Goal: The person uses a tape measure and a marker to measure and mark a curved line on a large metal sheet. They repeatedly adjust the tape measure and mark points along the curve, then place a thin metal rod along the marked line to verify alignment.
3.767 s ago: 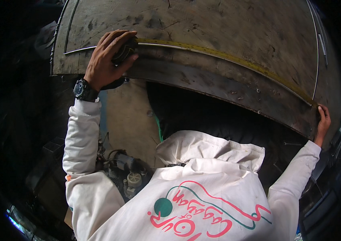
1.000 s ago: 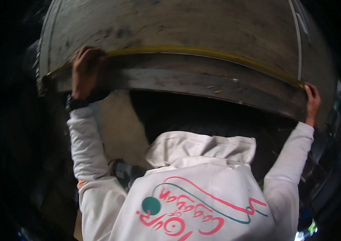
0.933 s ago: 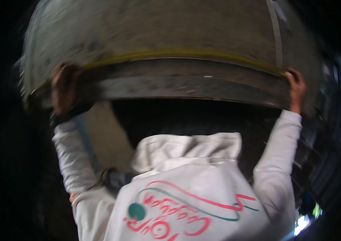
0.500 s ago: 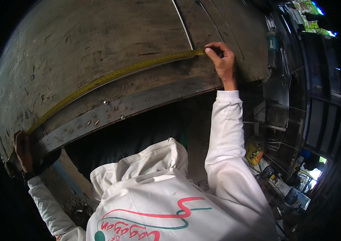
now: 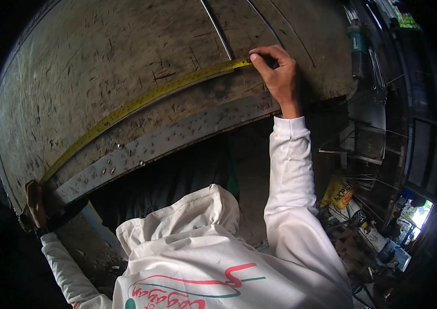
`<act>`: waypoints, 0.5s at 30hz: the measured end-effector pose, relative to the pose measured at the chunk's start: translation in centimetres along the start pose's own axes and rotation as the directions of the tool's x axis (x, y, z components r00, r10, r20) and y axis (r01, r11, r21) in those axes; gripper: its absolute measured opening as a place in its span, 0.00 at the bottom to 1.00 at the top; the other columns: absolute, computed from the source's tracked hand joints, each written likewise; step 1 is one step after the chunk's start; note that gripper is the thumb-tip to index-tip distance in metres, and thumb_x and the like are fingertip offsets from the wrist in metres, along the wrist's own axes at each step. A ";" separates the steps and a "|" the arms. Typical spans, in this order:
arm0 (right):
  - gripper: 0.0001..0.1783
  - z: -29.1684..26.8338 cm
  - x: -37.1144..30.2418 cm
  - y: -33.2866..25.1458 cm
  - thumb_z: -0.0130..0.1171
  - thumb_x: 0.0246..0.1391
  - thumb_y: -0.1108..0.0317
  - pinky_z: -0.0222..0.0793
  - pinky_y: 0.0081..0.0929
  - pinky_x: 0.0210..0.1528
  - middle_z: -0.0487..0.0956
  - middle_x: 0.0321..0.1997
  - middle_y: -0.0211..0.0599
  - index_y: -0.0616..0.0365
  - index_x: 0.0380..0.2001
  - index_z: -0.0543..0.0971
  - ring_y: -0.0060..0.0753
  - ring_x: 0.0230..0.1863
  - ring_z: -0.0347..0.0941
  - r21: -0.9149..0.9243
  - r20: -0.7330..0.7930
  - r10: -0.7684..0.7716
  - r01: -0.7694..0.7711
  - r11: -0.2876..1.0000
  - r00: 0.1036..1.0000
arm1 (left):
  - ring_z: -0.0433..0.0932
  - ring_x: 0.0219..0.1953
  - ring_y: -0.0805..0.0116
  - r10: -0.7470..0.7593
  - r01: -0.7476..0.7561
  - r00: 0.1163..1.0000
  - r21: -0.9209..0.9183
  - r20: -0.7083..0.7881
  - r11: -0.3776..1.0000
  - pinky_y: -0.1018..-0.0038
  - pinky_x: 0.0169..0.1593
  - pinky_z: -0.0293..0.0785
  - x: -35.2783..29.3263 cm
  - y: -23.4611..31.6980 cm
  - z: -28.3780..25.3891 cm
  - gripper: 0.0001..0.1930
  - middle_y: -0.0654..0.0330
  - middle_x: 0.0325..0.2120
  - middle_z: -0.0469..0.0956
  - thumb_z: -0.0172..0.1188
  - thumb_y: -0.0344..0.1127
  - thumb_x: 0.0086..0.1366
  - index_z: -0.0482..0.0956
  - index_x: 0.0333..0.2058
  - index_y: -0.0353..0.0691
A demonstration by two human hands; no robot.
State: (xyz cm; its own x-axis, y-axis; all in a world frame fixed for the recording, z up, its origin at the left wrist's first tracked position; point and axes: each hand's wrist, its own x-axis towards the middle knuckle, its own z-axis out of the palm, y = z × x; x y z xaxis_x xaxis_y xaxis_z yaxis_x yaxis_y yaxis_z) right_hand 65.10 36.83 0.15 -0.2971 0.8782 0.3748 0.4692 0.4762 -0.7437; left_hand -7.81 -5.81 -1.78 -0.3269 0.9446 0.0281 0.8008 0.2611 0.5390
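A yellow tape measure point(image 5: 141, 101) is stretched in a bow across the worn tabletop, from the near left corner to the right. At its right end, my right hand point(image 5: 280, 72) pinches the blade tip between thumb and fingers. My left hand point(image 5: 35, 201), in shadow at the table's left corner, is closed around the other end of the tape; its case cannot be made out. Close along the tape's near side runs a thin metal bar point(image 5: 208, 77). A second slim rod point(image 5: 217, 30) lies beyond, one end close to the tape near my right hand.
A grey metal strip point(image 5: 182, 127) dotted with small lumps edges the near side of the wooden tabletop point(image 5: 100, 51). Two thinner rods lie at the far right. A teal power tool point(image 5: 357, 49) sits off the table's right side, above clutter and a yellow bag point(image 5: 338, 191).
The view has shifted slightly, so the table and tape appear moved in the picture. Both hands keep their hold on the tape, which stays stretched along the bar.
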 end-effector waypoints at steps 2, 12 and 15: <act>0.10 -0.2 -0.1 -0.1 0.71 0.57 0.64 0.74 0.26 0.47 0.85 0.38 0.32 0.57 0.39 0.89 0.30 0.42 0.82 0.009 0.015 0.033 -0.033 0.999 0.999 | 0.73 0.59 0.55 -0.016 0.015 1.000 -0.023 -0.010 1.000 0.66 0.67 0.63 0.1 0.6 0.4 0.12 0.52 0.53 0.76 0.57 0.31 0.74 0.78 0.51 0.31; 0.09 -0.7 -0.1 -0.3 0.72 0.55 0.65 0.68 0.22 0.39 0.83 0.38 0.29 0.54 0.39 0.90 0.23 0.37 0.76 0.026 0.056 0.106 -0.107 0.994 0.993 | 0.73 0.57 0.55 -0.015 0.016 0.998 0.022 -0.053 1.000 0.67 0.66 0.64 0.0 2.2 0.9 0.12 0.52 0.51 0.75 0.59 0.33 0.74 0.77 0.50 0.32; 0.09 -0.6 0.0 -0.2 0.71 0.54 0.66 0.69 0.23 0.40 0.83 0.38 0.30 0.55 0.38 0.89 0.25 0.37 0.77 0.014 0.050 0.052 -0.053 0.999 0.997 | 0.73 0.56 0.53 0.025 -0.020 0.998 0.082 -0.058 0.996 0.66 0.65 0.63 0.1 3.1 1.1 0.11 0.52 0.50 0.75 0.59 0.32 0.73 0.77 0.49 0.32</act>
State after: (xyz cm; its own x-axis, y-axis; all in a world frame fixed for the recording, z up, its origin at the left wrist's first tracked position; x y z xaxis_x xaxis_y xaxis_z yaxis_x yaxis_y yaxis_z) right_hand 65.52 36.78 0.63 -0.3136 0.8983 0.3077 0.4727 0.4287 -0.7699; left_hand -4.84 -4.68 -1.06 -0.3355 0.9377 0.0904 0.8455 0.2574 0.4678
